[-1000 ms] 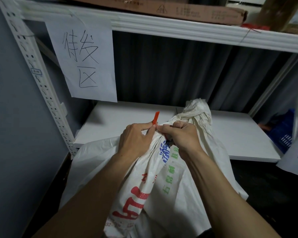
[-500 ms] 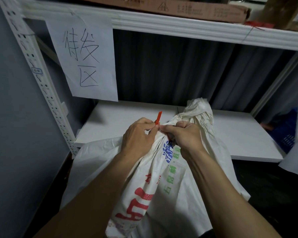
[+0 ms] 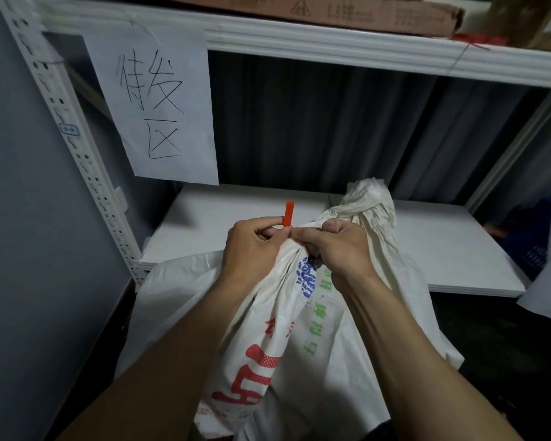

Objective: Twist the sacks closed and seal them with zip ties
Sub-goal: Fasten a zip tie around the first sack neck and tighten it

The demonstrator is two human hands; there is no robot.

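Hands [image 3: 299,246] at sack [image 3: 268,329] neck

Storeroom: metal shelving [image 3: 86,173], handwritten zone sign [image 3: 159,103].

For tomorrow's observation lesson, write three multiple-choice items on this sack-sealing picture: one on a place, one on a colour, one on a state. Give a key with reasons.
1. Where does the paper sign with handwriting hang?
A. upper left of the rack
B. on the sack
C. on the floor

2. What colour is the zip tie?
A. blue
B. red-orange
C. black

3. How is the neck of the sack?
A. spread wide open
B. gathered, pinched by both hands
C. cut off

Key: 1 A, it hangs off the upper shelf beside the left post. 2 B, its end sticks up red-orange. 3 B, the left hand and right hand meet on bunched fabric.
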